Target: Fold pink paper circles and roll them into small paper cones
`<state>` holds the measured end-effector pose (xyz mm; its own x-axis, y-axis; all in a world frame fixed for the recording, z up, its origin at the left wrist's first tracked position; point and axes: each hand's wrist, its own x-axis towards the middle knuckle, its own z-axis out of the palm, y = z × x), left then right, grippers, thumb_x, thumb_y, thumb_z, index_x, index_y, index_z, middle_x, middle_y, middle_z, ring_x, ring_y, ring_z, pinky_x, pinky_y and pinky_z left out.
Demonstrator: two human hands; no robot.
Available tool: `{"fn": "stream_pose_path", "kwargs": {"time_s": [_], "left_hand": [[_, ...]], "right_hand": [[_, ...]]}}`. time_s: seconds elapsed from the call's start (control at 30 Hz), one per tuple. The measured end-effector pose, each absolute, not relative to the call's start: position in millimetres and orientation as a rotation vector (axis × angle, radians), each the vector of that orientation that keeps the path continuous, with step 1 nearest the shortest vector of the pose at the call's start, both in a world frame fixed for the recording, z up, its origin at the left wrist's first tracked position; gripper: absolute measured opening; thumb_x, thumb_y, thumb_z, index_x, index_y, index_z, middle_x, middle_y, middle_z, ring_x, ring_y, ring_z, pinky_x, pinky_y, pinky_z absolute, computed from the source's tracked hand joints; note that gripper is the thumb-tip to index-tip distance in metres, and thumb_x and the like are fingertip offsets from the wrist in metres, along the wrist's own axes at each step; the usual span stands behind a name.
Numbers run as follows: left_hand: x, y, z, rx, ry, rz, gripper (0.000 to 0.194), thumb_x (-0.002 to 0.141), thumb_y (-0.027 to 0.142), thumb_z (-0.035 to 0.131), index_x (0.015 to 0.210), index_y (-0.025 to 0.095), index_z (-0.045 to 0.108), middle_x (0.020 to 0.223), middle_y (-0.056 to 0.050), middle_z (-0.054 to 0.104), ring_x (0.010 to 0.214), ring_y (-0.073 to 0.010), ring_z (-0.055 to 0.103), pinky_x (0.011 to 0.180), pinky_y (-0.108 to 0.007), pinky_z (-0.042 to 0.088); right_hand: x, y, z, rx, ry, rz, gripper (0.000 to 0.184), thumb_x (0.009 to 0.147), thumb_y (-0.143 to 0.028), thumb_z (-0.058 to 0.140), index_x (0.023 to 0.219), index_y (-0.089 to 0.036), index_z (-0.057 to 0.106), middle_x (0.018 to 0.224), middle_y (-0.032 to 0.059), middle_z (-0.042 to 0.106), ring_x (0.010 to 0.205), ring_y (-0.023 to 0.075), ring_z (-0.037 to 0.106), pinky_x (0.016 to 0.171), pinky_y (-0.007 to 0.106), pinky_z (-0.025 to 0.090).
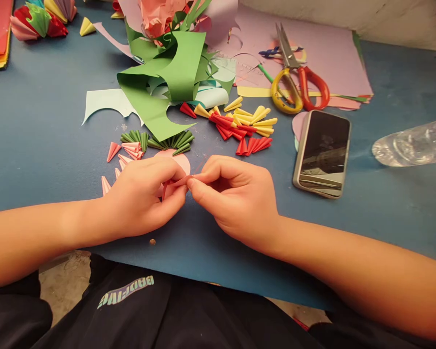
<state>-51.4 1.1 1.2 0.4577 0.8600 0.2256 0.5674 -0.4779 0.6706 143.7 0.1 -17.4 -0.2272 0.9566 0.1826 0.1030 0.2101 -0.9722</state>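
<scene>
My left hand [143, 196] and my right hand [232, 194] meet near the front of a blue mat [39, 121]. Both pinch one small pink paper piece [176, 183] between thumb and fingers, folding it. A pink paper circle [179, 160] lies just behind my left hand, partly hidden. Small pink folded cones [131, 149] lie to the left. Green cones [170, 140] fan out beyond them. Red cones [252, 144] and yellow cones [254, 116] are piled further back right.
Cut green paper [167, 82] curls up behind the cones. Scissors [294, 80] with yellow and red handles rest on lilac paper [330, 53]. A phone [323, 152] lies face up at right, a plastic bottle [414, 143] beyond it. Finished paper fans [39, 19] sit top left.
</scene>
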Motion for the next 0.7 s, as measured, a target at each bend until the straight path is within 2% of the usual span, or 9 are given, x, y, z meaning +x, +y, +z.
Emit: {"fn": "stream_pose_path", "kwargs": {"time_s": [0.17, 0.27, 0.4, 0.57, 0.7], "left_hand": [[-51, 4, 6, 2.008, 1.104, 0.802, 0.011, 0.089, 0.015, 0.063, 0.079, 0.018, 0.066, 0.066, 0.003, 0.058, 0.057, -0.0100, 0.049, 0.051, -0.024, 0.037], [-53, 6, 11, 1.838, 1.052, 0.757, 0.010, 0.091, 0.018, 0.067, 0.080, 0.017, 0.068, 0.070, 0.002, 0.059, 0.061, -0.0098, 0.049, 0.054, -0.023, 0.040], [-56, 10, 13, 1.663, 1.054, 0.716, 0.008, 0.088, 0.022, 0.073, 0.081, 0.017, 0.073, 0.072, 0.001, 0.062, 0.064, -0.0115, 0.053, 0.056, -0.023, 0.043], [-55, 15, 14, 1.451, 0.970, 0.653, 0.012, 0.086, 0.020, 0.075, 0.076, 0.017, 0.072, 0.073, -0.001, 0.071, 0.068, -0.0131, 0.062, 0.063, -0.023, 0.052], [-54, 15, 14, 1.335, 0.905, 0.622, 0.014, 0.086, 0.016, 0.075, 0.073, 0.016, 0.070, 0.074, -0.002, 0.072, 0.071, -0.0139, 0.068, 0.068, -0.023, 0.057]], "right_hand": [[151, 10, -20, -0.889, -1.591, 1.236, 0.012, 0.086, -0.020, 0.079, 0.076, -0.019, 0.073, 0.072, 0.0001, 0.069, 0.066, 0.0130, 0.060, 0.059, 0.028, 0.049], [158, 20, -20, -0.799, -1.636, 1.304, 0.004, 0.085, -0.019, 0.083, 0.084, -0.021, 0.079, 0.081, 0.0018, 0.072, 0.072, 0.0139, 0.065, 0.060, 0.028, 0.051], [162, 24, -21, -0.756, -1.676, 1.258, 0.010, 0.086, -0.020, 0.085, 0.095, -0.026, 0.085, 0.088, 0.0025, 0.072, 0.077, 0.0147, 0.066, 0.063, 0.029, 0.054], [161, 24, -25, -0.677, -1.675, 1.199, 0.010, 0.087, -0.022, 0.085, 0.094, -0.028, 0.086, 0.090, 0.0038, 0.073, 0.080, 0.0161, 0.066, 0.065, 0.031, 0.056], [161, 24, -24, -0.645, -1.687, 1.208, 0.012, 0.087, -0.016, 0.084, 0.091, -0.027, 0.085, 0.089, 0.0033, 0.073, 0.079, 0.0153, 0.066, 0.065, 0.030, 0.057]]}}
